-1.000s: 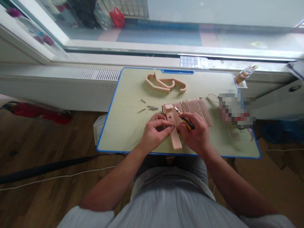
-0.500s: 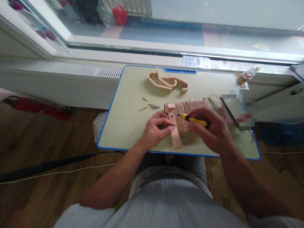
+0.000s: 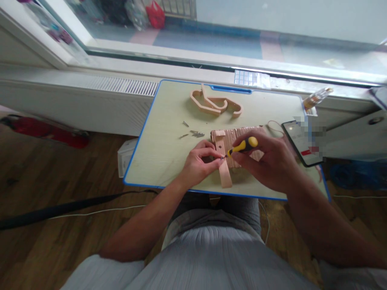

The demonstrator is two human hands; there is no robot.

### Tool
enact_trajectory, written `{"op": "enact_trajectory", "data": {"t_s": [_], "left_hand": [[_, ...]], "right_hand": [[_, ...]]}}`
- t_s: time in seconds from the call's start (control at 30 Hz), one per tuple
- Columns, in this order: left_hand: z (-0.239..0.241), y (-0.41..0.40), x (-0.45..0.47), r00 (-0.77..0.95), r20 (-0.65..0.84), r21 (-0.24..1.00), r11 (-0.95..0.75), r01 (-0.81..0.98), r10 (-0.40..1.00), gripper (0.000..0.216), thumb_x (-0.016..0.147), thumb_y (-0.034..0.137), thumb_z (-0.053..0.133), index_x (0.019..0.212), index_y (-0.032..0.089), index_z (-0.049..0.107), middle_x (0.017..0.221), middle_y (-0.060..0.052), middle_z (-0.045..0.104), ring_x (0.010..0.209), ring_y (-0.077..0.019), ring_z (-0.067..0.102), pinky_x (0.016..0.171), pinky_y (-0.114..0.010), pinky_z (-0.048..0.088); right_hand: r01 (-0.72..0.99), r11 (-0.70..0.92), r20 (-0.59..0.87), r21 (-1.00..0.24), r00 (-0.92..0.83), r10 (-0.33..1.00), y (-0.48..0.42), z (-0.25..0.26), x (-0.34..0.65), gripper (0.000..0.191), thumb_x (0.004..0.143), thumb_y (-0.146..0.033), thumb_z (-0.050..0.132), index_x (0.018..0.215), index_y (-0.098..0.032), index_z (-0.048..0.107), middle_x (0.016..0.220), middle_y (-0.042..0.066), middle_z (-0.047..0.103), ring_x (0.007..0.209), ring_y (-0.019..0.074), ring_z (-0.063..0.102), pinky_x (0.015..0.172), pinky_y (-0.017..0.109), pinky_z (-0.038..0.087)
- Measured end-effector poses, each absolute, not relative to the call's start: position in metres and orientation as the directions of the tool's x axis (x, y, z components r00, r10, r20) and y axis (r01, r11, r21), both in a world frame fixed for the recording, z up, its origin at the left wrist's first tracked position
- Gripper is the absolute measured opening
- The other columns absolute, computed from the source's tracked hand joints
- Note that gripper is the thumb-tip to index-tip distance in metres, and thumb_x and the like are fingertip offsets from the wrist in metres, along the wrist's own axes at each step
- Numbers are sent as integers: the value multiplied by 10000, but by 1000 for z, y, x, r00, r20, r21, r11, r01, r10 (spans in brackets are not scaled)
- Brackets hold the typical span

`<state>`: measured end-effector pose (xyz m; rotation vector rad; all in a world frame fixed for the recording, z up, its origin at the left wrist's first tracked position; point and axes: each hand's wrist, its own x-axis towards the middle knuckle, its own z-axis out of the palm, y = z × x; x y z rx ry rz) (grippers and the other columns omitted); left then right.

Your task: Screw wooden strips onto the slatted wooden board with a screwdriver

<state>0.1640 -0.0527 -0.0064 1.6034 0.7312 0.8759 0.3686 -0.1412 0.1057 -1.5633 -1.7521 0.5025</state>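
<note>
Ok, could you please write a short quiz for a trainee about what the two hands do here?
1. True or false: the left hand pinches a small metal screw over the pale wooden strip.
2. The yellow-and-black screwdriver is held by: A) the right hand B) nobody C) a co-worker's hand.
3. Fill in: the loose grey screws lie ___ of the slatted wooden panel.
Key: 1 true; 2 A; 3 left.

Head cam, single view, looks fwd & down, close above lap table (image 3: pixel 163 161)
</note>
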Motion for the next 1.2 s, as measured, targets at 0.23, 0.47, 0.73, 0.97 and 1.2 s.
{"op": "enact_trajectory", "data": {"t_s": [0.23,0.47,0.73,0.97,1.2], "left_hand": [[-6,-53,164,532,150,982,-189,18,833,63,817,280,911,872,254,894,1030,-58,674,997,-208,679,950,-372,572],[-10,-53,164,533,164,980,-197,4,830,62,819,275,910,873,254,890,1030,-53,666,1003,-206,674,955,-370,566],[-7,-54,165,529,167,981,-196,0,832,51,830,271,893,874,247,882,1019,-51,671,999,-202,678,937,-360,570],[-8,-55,166,530,171,981,-193,-14,831,34,839,257,883,871,247,875,1016,-45,666,1004,-195,669,921,-350,554],[-7,-55,165,531,173,980,-200,-7,830,34,844,268,871,865,243,860,1025,-47,669,1018,-206,671,936,-367,564]], "right_hand": [[698,191,261,-690,-5,965,-141,105,366,122,923,-219,755,1043,-235,741,947,22,808,816,190,748,682,285,549],[709,206,253,-674,-40,967,-139,106,366,120,931,-216,740,1049,-233,729,969,34,800,858,201,734,699,293,533],[781,315,263,-540,-199,944,-132,123,367,115,894,-186,762,989,-240,726,944,18,785,835,196,688,760,320,493],[855,300,211,-423,-229,950,-124,136,366,198,855,-191,757,1041,-256,757,852,-7,787,718,182,681,684,314,426],[886,351,170,-304,-312,935,-119,141,360,170,838,-159,676,964,-273,669,706,-30,663,599,162,549,638,329,321]]}}
